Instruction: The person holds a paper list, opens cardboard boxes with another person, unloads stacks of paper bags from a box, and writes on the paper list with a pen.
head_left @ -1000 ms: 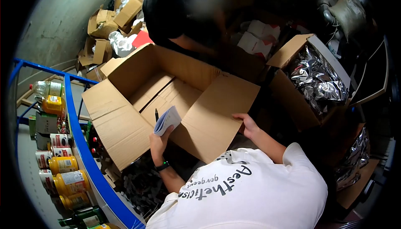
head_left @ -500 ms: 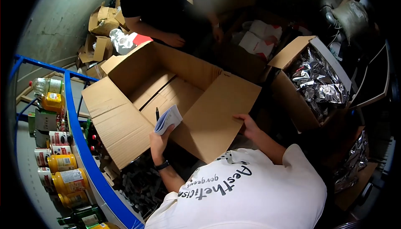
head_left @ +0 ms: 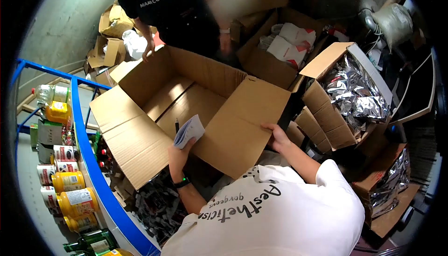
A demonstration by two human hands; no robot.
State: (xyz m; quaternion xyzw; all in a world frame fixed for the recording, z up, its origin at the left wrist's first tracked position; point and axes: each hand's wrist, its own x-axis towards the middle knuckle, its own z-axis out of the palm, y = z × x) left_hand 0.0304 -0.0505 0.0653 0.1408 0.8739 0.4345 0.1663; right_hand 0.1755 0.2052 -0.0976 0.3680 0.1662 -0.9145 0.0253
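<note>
A large open cardboard box [head_left: 205, 66] sits in front of me, its flaps folded outward and its floor bare apart from a dark seam. My left hand [head_left: 178, 157] is closed around a small folded notepad [head_left: 190, 131] above the near side of the box. A black pen [head_left: 177, 125] sticks up beside the pad, in the same hand. My right hand [head_left: 278, 138] grips the outer edge of the right flap [head_left: 245, 123], fingers on top and the thumb hidden. At the far left corner, a co-worker's hand [head_left: 149, 50] touches the box rim.
On the left, a blue-framed shelf [head_left: 84, 139] holds jars, cans and bottles. To the right stands a carton of silver foil packs [head_left: 357, 92], with another foil-filled carton [head_left: 389, 188] below it. Behind are a box with white-and-red packs [head_left: 291, 43] and piled cardboard [head_left: 112, 53].
The co-worker has straightened up and shifted left, one hand now on the far box rim. The view has brightened. My hands keep nearly the same places on pad and flap.
</note>
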